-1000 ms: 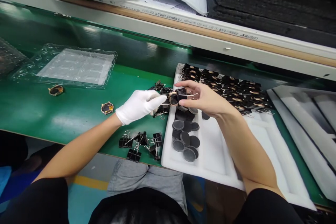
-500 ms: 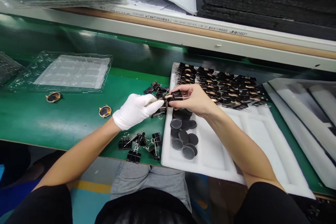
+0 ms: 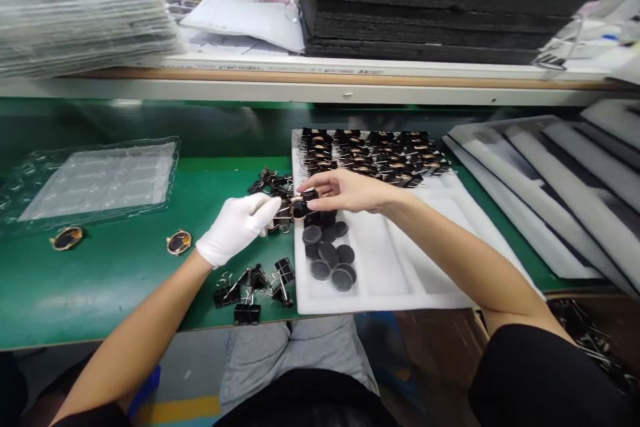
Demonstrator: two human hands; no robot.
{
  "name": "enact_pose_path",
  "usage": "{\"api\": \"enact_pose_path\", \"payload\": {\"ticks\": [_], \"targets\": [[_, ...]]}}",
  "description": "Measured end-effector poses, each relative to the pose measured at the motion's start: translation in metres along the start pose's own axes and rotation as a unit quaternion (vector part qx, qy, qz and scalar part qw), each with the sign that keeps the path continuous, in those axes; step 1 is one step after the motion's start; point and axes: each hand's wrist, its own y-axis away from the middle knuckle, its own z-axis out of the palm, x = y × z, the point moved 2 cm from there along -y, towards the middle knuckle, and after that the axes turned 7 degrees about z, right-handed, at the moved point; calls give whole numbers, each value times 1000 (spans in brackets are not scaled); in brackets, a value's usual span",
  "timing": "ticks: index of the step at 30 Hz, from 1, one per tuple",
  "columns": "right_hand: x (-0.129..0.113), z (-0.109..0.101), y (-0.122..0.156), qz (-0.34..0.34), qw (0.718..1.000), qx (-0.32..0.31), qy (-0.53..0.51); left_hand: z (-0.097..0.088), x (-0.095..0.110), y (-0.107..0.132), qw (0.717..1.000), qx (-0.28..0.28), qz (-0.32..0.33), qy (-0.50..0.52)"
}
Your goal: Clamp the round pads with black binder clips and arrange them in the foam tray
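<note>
My left hand [image 3: 235,227] wears a white glove and pinches a small round gold-rimmed part with a black binder clip on it [image 3: 298,205]. My bare right hand [image 3: 345,192] grips the same clipped part from the right, fingers closed on the clip. Both hands meet above the left edge of a white foam tray [image 3: 400,267]. Several dark round discs [image 3: 327,255] lie in the tray just below the hands. Rows of clipped parts [image 3: 375,153] fill the tray's far end.
Loose black binder clips [image 3: 253,287] lie on the green belt near the front edge, more [image 3: 273,181] behind my hands. Two gold-rimmed round parts [image 3: 179,242] [image 3: 67,238] rest at left, by a clear blister tray [image 3: 95,180]. White foam trays [image 3: 545,180] lie right; a person sits beyond the shelf.
The view has tilted up and swung, so everything sits lower and further left. My hands stay together on the clipped part; the right fingers have flattened over the clip.
</note>
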Motion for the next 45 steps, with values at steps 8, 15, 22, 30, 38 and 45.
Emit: {"api": "enact_pose_path", "payload": {"ticks": [8,15,22,30,38,45], "targets": [[24,-41,59,-75,985,115,107,-8,4,1,997,29,5,-74],[106,-199,157,59,884,349,305,-17,-3,-6,993,31,-30,-108],[193,-224,156,101,864,386,307,-13,-9,-10,993,22,-38,-113],[212,-211,142,151,853,390,313,-17,-5,-9,992,23,-49,-115],[134,-141,150,-62,807,488,327,-62,-51,38,923,319,34,-213],[102,-21,102,-149,793,251,535,-90,-125,119,846,325,1,-423]]}}
